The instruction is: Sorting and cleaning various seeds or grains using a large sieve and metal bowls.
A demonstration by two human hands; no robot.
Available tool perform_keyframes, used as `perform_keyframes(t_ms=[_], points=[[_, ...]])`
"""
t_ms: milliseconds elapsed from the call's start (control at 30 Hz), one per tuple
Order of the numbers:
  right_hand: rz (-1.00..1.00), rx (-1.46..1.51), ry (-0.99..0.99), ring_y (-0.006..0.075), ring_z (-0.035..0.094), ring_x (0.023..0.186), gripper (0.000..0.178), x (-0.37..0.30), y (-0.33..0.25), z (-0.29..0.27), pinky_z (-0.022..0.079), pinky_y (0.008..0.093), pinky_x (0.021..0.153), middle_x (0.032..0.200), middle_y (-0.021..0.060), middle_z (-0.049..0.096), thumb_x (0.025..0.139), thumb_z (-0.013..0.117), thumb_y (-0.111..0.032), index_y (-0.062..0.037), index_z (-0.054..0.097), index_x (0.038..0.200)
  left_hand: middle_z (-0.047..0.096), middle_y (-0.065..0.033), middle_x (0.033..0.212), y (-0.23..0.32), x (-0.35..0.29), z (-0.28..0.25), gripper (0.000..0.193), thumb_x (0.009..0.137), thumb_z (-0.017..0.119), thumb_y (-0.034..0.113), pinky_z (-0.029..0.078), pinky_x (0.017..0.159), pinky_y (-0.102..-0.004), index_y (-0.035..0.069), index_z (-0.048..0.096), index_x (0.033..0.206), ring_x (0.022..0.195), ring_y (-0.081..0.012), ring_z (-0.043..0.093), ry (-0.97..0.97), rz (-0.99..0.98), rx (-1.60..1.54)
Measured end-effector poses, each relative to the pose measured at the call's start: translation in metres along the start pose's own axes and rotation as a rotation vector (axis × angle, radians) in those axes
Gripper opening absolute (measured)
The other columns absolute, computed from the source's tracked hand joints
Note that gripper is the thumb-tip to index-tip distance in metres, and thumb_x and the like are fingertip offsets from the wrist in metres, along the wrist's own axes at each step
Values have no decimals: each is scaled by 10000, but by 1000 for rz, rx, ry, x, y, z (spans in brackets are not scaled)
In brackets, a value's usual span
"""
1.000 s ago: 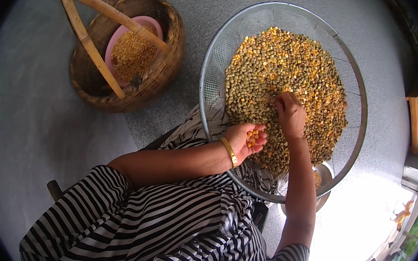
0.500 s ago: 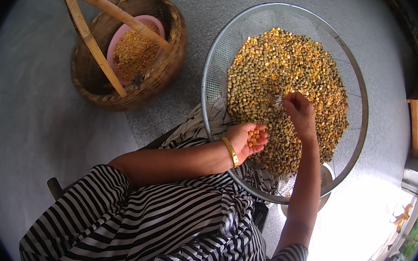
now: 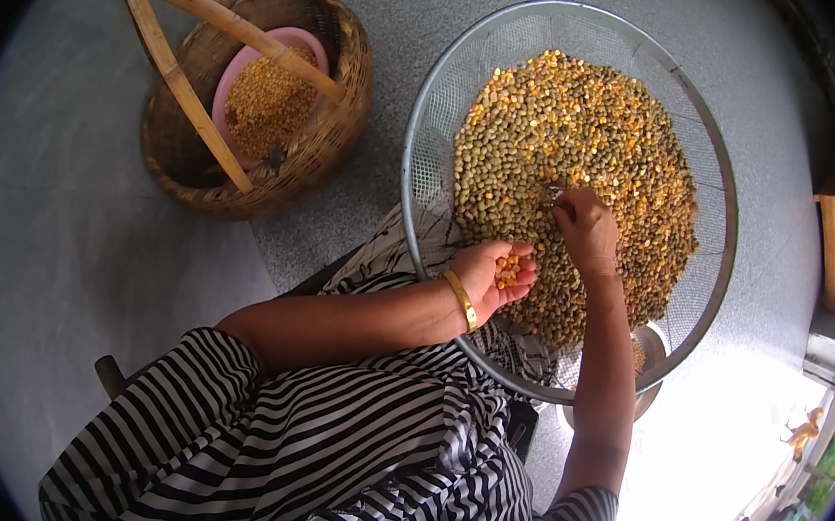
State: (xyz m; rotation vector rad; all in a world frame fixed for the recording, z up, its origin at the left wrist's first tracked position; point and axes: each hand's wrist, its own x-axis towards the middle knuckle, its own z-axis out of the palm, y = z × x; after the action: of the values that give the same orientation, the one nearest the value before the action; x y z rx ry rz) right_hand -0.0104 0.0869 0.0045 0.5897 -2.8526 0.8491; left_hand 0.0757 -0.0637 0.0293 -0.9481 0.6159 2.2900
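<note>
Left forearm (image 3: pixel 361 320) angled rightward across the front of the torso, elbow bent; left hand (image 3: pixel 482 272) palm up, cupped, fingers loosely curled; right forearm (image 3: pixel 606 389) reaching nearly straight forward; right hand (image 3: pixel 590 239) back uppermost, fingers curled, thumb close beside the index finger (contact between the tips cannot be made out); hands apart, the right one farther forward than the left.
</note>
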Motion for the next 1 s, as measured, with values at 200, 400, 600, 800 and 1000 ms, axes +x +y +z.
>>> perform_keyframes(t_ms=[200,400,600,800,1000], points=[[18,-146,-25,233,542,554,91,3,-5,-2,437,323,505,687,61,541,667,575,-72,-60,507,726,542,-56,763,0,1,-1,151,816,425,152,437,630,-255,47,527,854,690,-137,524,1,2,0],[271,474,-111,67,501,533,52,7,-15,-28,413,202,492,629,15,556,708,541,-25,-14,519,754,543,-59,767,0,1,0,156,814,428,160,438,625,-256,47,527,859,688,-139,525,-8,-3,-1],[336,946,-475,48,463,541,80,5,-29,-37,382,185,494,654,-12,549,733,545,-47,-4,554,799,540,-61,785,0,1,-2,157,814,428,163,432,642,-258,52,522,872,711,-145,522,-9,13,-17],[188,137,-25,97,520,538,120,3,1,-7,419,226,508,665,38,563,686,594,-76,-27,565,791,541,-56,781,0,-2,2,151,814,428,170,424,647,-260,59,519,859,707,-141,519,11,13,15],[27,-166,108,229,558,619,87,3,-8,8,433,322,500,713,47,550,686,582,-117,-76,520,731,542,-50,772,-1,0,0,139,810,429,159,419,636,-254,60,514,857,696,-133,518,-1,-1,30]])
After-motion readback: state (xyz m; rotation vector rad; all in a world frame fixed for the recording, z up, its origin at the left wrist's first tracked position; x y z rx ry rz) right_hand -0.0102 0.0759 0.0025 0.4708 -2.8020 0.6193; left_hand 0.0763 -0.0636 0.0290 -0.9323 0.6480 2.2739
